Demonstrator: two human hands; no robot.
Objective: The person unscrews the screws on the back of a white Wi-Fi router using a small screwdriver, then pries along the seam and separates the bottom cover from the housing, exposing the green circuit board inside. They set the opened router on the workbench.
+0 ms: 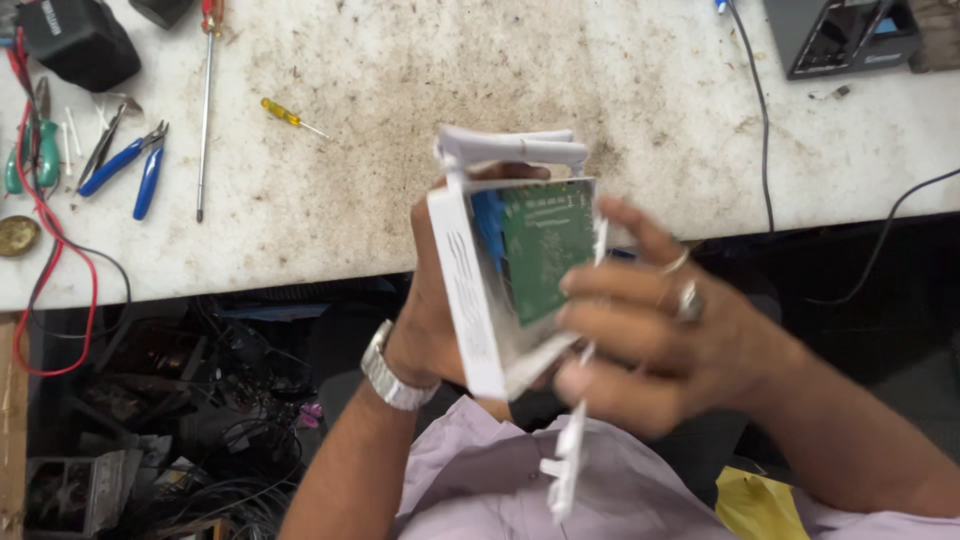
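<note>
I hold a white plastic router-like case (470, 300) upright in front of my chest, its shell open so a green circuit board (545, 250) shows inside. My left hand (432, 320), with a metal wristwatch (388, 370), grips the case from behind and below. My right hand (650, 320), wearing two rings, clasps the open side over the board, blurred by motion. White antennas stick out: folded ones at the top (515, 148) and one hanging down (568, 455).
On the stained white workbench (420, 80) lie blue-handled pliers (135, 165), a long screwdriver (205, 100), a small yellow screwdriver (290, 117), green-handled pliers (45, 150), red wire (50, 250) and a black pouch (75, 40). A dark device (845, 35) and black cable (760, 130) sit far right. Clutter fills the space under the bench.
</note>
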